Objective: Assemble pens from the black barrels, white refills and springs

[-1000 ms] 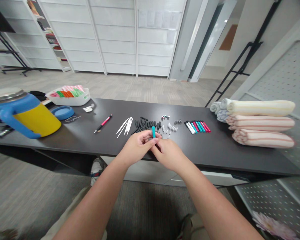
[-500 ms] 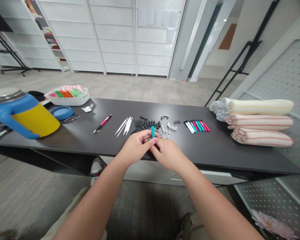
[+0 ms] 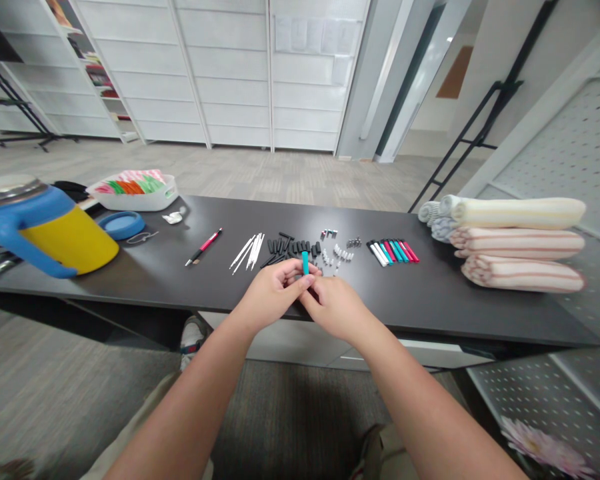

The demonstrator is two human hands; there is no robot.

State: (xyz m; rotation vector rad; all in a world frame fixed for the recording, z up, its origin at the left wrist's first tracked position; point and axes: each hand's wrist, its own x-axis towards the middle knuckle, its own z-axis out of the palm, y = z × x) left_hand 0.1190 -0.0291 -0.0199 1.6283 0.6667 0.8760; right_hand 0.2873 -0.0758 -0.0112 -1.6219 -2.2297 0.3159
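My left hand (image 3: 275, 292) and my right hand (image 3: 333, 307) meet over the near edge of the black table (image 3: 145, 273), fingers pinched together. Between them stands a short teal pen barrel (image 3: 305, 262), upright, its lower end hidden in the fingers; both hands grip it. Just beyond lie black pen parts (image 3: 290, 248), white refill tubes (image 3: 247, 252) and small grey-white tips (image 3: 340, 255). A row of finished pens (image 3: 394, 252) in white, teal and pink lies to the right.
A yellow and blue jug (image 3: 50, 233) lies at the left, with a blue lid (image 3: 123, 225) and a white tray of coloured items (image 3: 135, 189) behind it. A red pen (image 3: 204, 247) lies alone. Rolled towels (image 3: 515, 243) are stacked at the right.
Hands and teal barrel stay nearly still; only the view shifts a little.
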